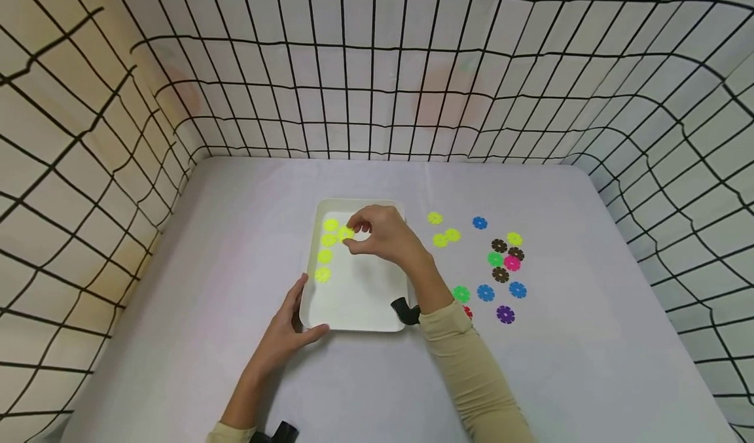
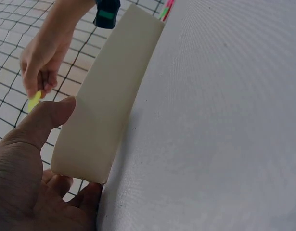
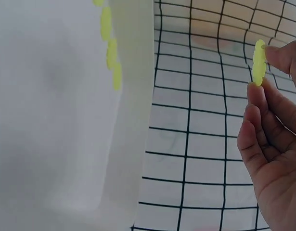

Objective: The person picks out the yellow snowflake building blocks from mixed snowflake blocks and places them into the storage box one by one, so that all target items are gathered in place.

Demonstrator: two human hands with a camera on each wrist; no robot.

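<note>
In the head view a white tray [image 1: 365, 299] lies on the table, with several yellow notched discs [image 1: 324, 256] along its left side. My left hand [image 1: 287, 338] holds the tray's near left corner, thumb at the front rim and fingers along the left wall. Over the tray's upper part, my right hand [image 1: 385, 237] pinches another yellow disc [image 3: 259, 62] between thumb and fingertips. The right wrist view shows that disc seen edge-on, raised above the tray floor. Its other fingers curl loosely toward the palm.
Right of the tray lie loose discs: yellow [image 1: 434, 218], blue [image 1: 480, 223], brown [image 1: 500, 275], green [image 1: 461, 294], pink [image 1: 512, 263] and purple [image 1: 505, 315]. A red disc [image 1: 468, 312] is partly hidden by the right forearm. Black wire mesh [image 1: 371, 103] rises behind and beside the table.
</note>
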